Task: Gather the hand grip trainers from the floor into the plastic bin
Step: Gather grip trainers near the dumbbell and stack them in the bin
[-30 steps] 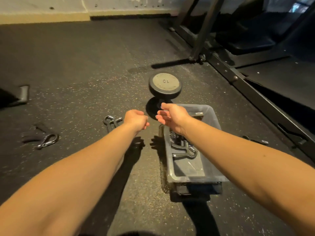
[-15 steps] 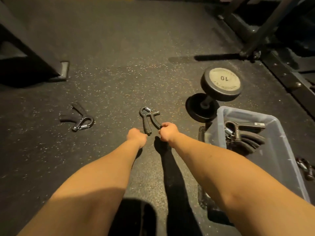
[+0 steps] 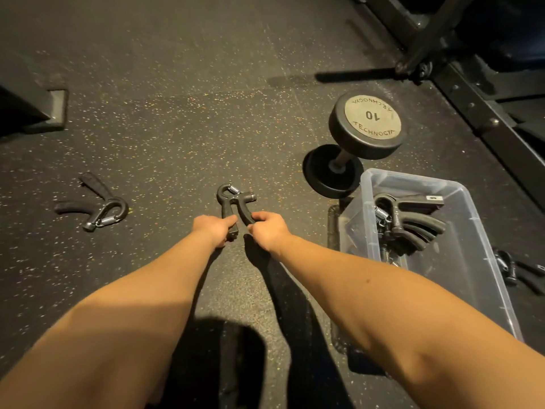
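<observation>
A black hand grip trainer (image 3: 233, 199) lies on the dark rubber floor in the middle of the view. My left hand (image 3: 214, 230) grips its left handle and my right hand (image 3: 268, 228) grips its right handle. A second grip trainer (image 3: 97, 206) lies on the floor to the left, apart from both hands. The clear plastic bin (image 3: 472, 278) stands at the right with several black trainers (image 3: 410, 224) inside. Another trainer (image 3: 516, 270) lies on the floor just beyond the bin's right wall.
A 10 dumbbell (image 3: 356, 140) rests on the floor just behind the bin. A black machine frame (image 3: 460, 84) runs along the right. The foot of another frame (image 3: 50, 110) sits at the far left. Open floor lies ahead.
The view swung left from the bin to the floor. Both hands left the bin area, reached the middle trainer and closed on its two handles.
</observation>
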{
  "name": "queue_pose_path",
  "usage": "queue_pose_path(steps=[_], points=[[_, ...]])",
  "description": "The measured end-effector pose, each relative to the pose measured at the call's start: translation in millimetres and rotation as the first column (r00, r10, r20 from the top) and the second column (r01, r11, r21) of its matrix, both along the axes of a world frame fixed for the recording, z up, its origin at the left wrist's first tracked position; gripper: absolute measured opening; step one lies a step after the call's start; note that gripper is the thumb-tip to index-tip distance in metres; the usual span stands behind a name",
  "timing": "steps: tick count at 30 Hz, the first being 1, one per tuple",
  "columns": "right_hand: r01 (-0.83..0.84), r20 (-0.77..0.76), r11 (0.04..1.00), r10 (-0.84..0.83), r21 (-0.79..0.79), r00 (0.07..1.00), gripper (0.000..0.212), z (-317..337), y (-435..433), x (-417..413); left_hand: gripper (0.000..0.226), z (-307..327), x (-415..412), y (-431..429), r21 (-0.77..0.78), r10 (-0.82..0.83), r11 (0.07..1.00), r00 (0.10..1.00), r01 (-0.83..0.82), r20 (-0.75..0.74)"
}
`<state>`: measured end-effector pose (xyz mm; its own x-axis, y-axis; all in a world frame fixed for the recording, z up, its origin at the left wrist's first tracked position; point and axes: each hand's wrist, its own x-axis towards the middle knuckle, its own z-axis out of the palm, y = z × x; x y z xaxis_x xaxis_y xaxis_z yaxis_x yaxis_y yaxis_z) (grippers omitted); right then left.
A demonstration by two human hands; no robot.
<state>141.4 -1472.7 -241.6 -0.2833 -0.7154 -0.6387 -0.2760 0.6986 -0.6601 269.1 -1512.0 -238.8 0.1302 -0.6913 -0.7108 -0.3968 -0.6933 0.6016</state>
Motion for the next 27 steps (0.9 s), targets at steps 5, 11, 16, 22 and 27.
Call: queue_pose_path(steps=[5, 11, 16, 22, 27], points=[[0.048, 0.124, 0.999, -0.051, 0.025, 0.991, 0.049, 21, 19, 0, 0.033, 23, 13, 16, 0.107, 0.181, 0.983, 0.916, -0.152, -0.359], [-0.001, 0.270, 1.000, 0.010, -0.031, 0.963, 0.048, 83, 55, -20, 0.040, 68, 23, 36, -0.023, -0.006, 1.000, 0.864, -0.007, -0.503], [0.044, 0.396, 0.992, 0.005, -0.116, 0.918, 0.045, 145, 86, -65, 0.048, 125, -1, 56, -0.242, -0.290, 0.950, 0.837, 0.195, -0.464], [0.387, 0.570, 0.906, -0.228, -0.174, 0.790, 0.030, 226, 133, -142, 0.036, 182, -57, 96, -0.450, -0.449, 0.854, 0.806, 0.261, -0.384], [0.522, 0.525, 0.836, -0.373, -0.166, 0.765, 0.050, 249, 172, -189, 0.027, 204, -104, 123, -0.639, -0.592, 0.646, 0.802, 0.418, -0.073]])
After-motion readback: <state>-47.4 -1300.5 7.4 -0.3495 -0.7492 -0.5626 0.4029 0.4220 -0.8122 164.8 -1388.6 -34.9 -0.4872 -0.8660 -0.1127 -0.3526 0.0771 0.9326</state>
